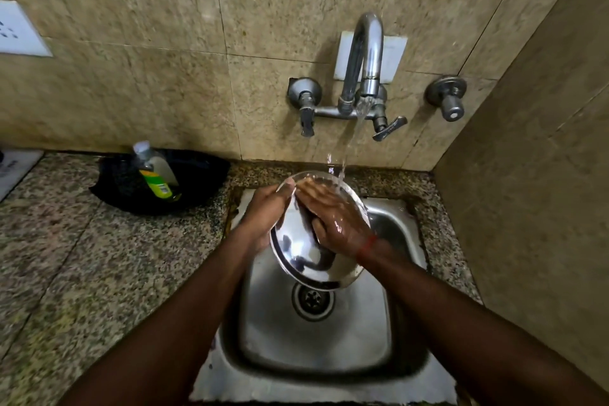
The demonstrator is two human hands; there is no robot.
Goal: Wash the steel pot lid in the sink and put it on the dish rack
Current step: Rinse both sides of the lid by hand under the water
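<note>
Holding the round polished steel pot lid [301,260] tilted over the back half of the square steel sink [316,346], I see my left hand [265,211] with its grip clamped on the lid's left rim, thumb over the edge. My right hand [334,219] lies flat on the lid's face, fingers straight, grip apart. A stream of water [354,138] from the curved chrome tap [367,49] strikes the lid's far edge.
</note>
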